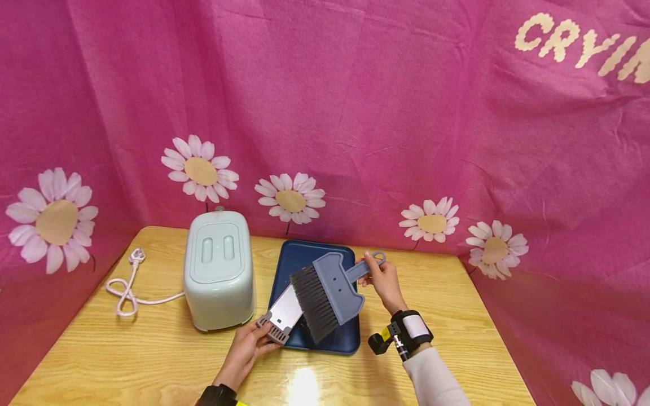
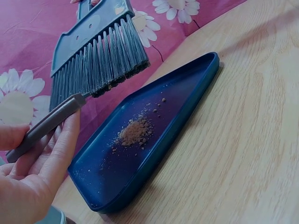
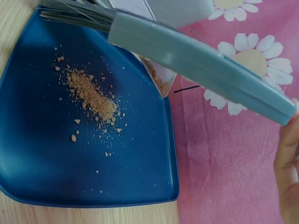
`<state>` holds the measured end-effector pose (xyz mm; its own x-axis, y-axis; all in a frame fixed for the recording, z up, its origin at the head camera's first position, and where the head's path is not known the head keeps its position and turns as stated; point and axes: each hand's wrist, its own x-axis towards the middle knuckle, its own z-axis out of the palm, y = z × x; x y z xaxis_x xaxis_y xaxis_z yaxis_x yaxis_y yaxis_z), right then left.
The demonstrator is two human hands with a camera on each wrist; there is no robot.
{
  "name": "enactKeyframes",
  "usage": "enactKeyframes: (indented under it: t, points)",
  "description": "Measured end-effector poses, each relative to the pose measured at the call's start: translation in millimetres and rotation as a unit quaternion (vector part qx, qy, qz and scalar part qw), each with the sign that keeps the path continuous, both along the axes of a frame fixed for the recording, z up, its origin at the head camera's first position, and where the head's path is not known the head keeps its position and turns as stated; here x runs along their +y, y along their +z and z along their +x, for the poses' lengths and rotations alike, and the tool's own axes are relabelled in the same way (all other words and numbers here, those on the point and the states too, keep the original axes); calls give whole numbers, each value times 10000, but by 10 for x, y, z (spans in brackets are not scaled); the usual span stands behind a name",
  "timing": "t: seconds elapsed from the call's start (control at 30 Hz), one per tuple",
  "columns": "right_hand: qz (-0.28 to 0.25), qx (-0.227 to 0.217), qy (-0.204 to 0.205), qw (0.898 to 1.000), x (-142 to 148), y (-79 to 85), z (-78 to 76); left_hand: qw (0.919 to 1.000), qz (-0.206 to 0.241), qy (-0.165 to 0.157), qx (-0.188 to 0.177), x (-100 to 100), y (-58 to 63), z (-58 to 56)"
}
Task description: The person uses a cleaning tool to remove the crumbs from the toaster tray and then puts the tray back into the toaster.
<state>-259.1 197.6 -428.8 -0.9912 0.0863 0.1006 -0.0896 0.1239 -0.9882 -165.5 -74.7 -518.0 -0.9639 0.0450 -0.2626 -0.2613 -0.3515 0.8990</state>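
Note:
My right hand (image 1: 384,280) grips the handle of a blue-grey hand brush (image 1: 339,287), its dark bristles slanting down to the left over the blue tray (image 1: 349,340). In my left hand (image 1: 246,349) is the grey slotted end of a toaster crumb tray (image 1: 287,308), pinched between thumb and fingers. The crumb tray is raised above the blue tray, partly behind the bristles. Brown crumbs (image 3: 91,95) lie in a small heap with scattered bits on the blue tray; more crumbs sit at the crumb tray's corner (image 3: 161,83) in the right wrist view.
A pale blue toaster (image 1: 219,270) stands left of the tray, its white cord and plug (image 1: 136,256) lying further left on the wooden table (image 1: 167,361). Pink flowered cloth (image 1: 355,113) hangs behind and at both sides.

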Motion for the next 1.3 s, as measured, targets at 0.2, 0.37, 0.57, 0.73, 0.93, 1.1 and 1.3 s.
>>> enactKeyframes:
  t: [0.2,0.37,0.57,0.73,0.93,1.1,1.3]
  points:
    - [2,157,-292,9994,26,-8,2,10000,-53,-31,54,-8,4,3]
    - [-49,168,-498,9986,31,6,13,10000,-42,38,-61,-8,4,5]
    - [-108,75,-675,9976,54,24,32,9999,-5,49,-142,-19,-1,-1]
    - [-111,-84,-792,9968,77,25,50,9999,16,-14,-155,-30,-1,1]
    - [10,-298,-892,9956,131,5,81,9999,-18,-30,-159,-34,0,14]
    - [6,-380,-903,9952,183,0,99,9999,-17,12,-153,-43,10,2]
    - [34,-447,-911,9948,233,-12,115,9998,-22,83,-169,-42,3,-6]
